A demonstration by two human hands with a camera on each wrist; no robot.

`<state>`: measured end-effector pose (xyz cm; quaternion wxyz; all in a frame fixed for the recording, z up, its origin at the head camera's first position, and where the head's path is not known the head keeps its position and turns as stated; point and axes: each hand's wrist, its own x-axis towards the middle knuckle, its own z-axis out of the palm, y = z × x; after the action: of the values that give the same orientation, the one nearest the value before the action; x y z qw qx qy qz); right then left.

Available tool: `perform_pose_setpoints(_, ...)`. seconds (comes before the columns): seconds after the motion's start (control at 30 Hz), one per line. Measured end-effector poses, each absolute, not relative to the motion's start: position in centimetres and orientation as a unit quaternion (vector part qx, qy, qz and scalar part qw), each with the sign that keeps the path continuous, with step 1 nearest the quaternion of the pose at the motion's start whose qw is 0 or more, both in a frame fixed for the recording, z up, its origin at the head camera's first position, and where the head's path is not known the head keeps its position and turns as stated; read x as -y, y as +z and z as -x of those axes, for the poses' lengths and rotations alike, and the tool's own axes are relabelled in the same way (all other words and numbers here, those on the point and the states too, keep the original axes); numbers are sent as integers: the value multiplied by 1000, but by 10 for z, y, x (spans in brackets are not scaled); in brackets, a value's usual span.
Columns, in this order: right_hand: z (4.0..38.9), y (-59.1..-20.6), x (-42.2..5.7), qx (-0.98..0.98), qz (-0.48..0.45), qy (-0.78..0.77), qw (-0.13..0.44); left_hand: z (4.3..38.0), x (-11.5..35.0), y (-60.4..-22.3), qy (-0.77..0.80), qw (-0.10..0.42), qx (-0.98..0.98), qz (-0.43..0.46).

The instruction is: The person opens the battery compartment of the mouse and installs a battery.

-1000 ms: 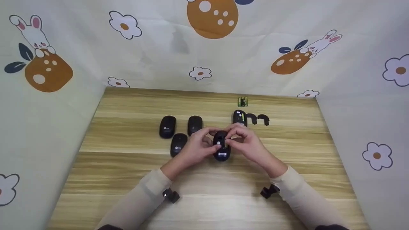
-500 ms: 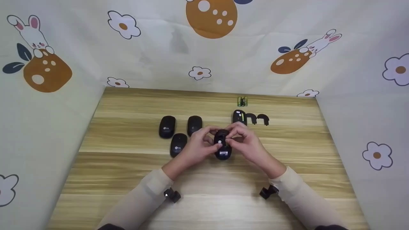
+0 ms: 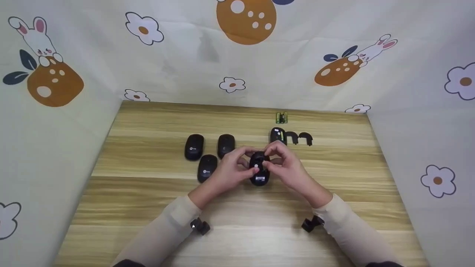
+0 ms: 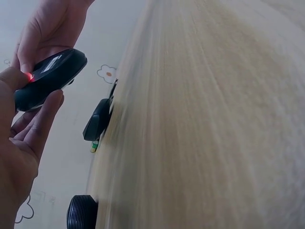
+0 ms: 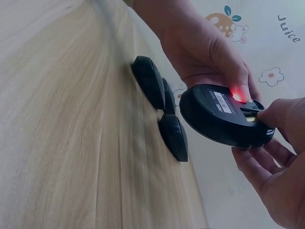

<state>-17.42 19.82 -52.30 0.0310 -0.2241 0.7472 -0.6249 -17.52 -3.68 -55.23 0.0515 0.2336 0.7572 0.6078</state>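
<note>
A: Read from the left, how far has the work been brought?

B: On the table [image 3: 256, 230], three face-up mice are seen: the outer mouse [image 3: 195, 147], the nearer mouse [image 3: 207, 168] and the inner mouse [image 3: 226, 145]. Whether they are loaded cannot be told, as their undersides are hidden.

A: And in the middle?

B: The held mouse [image 3: 259, 178] is kept above the table, underside up, between both hands. Its compartment is uncovered, and a yellowish strip, probably a battery [image 5: 251, 119], is glimpsed inside. A red glow [image 5: 239, 97] is shown beside the thumb, so contact may be judged made.

A: What is left over at the right?

B: Behind the right hand, in the rear mouse [image 3: 277, 135], a yellow-green battery is visible in an open compartment. Spare batteries [image 3: 281, 118] are laid farther back, and beside that mouse lie the left cover [image 3: 292, 136] and the right cover [image 3: 306, 137]. The covering, it is judged, is not yet done.

A: How is the grip?

B: By the left hand [image 3: 233, 167] the held mouse is gripped, its thumb laid on the underside. By the right hand [image 3: 285, 161] the front end is grasped, fingers curled beneath, thumb pressed at the compartment. Neither hand is released.
</note>
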Motion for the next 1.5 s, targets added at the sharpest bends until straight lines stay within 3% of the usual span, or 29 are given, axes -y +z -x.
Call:
perform_pose_setpoints(0.47,175,-523,-199,-757,235,-609,20,175,37,-549,594,47,-764,-248)
perform_pose_setpoints(0.73,173,-526,-200,-762,216,-610,27,178,38,-547,601,81,-763,-224)
perform_pose_setpoints(1.5,170,-526,-214,-822,342,-451,56,184,45,-543,623,104,-756,-171)
